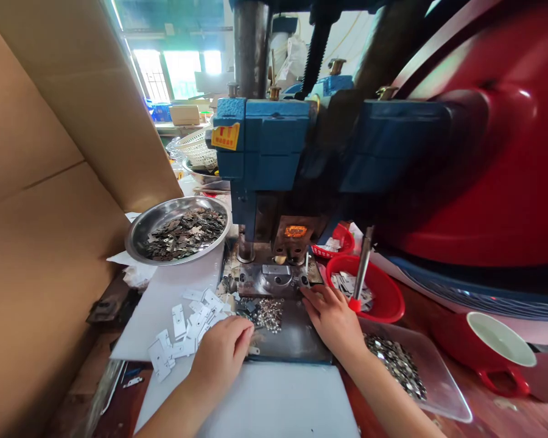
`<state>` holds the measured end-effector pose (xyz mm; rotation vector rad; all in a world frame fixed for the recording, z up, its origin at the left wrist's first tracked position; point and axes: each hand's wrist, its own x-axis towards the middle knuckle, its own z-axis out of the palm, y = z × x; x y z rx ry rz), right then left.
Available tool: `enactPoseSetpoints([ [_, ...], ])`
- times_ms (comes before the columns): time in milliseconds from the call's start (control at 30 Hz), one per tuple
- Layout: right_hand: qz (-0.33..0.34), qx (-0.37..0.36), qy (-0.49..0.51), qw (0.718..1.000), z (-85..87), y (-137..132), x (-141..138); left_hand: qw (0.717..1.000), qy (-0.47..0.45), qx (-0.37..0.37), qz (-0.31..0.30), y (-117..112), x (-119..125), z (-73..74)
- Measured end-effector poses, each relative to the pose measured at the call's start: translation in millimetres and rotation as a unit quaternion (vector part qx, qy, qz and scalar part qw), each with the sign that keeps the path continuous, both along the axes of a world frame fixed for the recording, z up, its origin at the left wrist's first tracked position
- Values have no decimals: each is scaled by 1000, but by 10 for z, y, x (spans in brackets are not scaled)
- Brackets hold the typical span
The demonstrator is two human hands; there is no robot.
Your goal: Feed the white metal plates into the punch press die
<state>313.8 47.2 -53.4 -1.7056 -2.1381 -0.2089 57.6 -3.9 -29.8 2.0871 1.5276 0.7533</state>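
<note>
While the right hand rests at the press, its grip unreadable, the left hand sits curled, contents hidden, beside flat plates lying front-left of the press, likely spread for easy reach.

Brown cardboard fills the left of the frame. At upper left, a bright window shows above a small box and a white basket; a red mug sits lower right.

Plates lie left of press; basin behind them.
</note>
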Motion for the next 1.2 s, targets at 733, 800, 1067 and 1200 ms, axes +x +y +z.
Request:
enactPoseSetpoints([
  [733, -17, 36, -5, 999, -49, 3, -10, 997, -68, -16, -17, -6, -22, -45],
  [800, -19, 46, -7, 999, -42, -6, -11, 997, -72, -12, -19, -2, -25, -57],
  [1067, -8, 62, 4, 998, 13, -31, -27, 997, -70, 5, -20, -10, -30, -71],
  [1200, -3, 57, 11, 998, 34, -25, -34, 997, -71, 12, -20, -7, -28, -77],
])
